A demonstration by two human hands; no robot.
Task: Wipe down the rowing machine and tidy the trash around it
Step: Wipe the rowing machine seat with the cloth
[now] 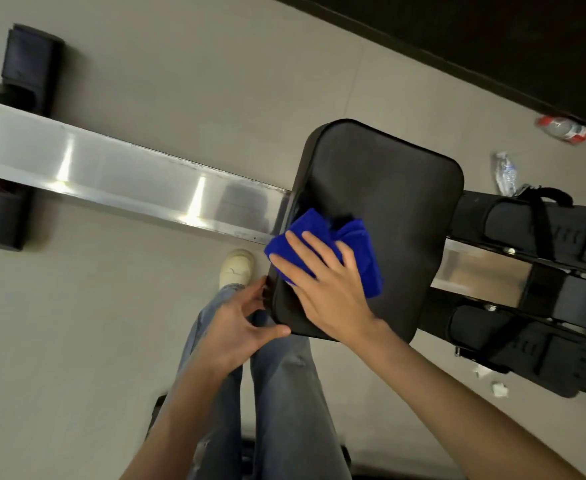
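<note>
Two bottles lie on their sides on the floor (146,306) beyond the seat's far right corner: a clear plastic bottle (504,172) just beside the upper foot pedal (534,223), and a red-labelled bottle (563,130) against the dark base along the wall; what either holds is too blurred to tell. Two small white crumpled scraps (498,389) sit on the floor near the lower foot pedal (527,344).

The black padded seat (381,202) rides on the silver rail (111,174), which runs left to black end feet (29,64). Bare floor lies open on both sides of the rail, and the person's jeans (284,393) and pale shoe (236,268) stand at the seat's near left corner.

The right hand (333,289) lies flat, fingers spread, pressing a blue cloth (357,244) onto the seat's near left part; the cloth bunches out beyond the fingertips toward the seat's middle. The left hand (239,323) is partly curled round the seat's near left edge, thumb touching its rim.
</note>
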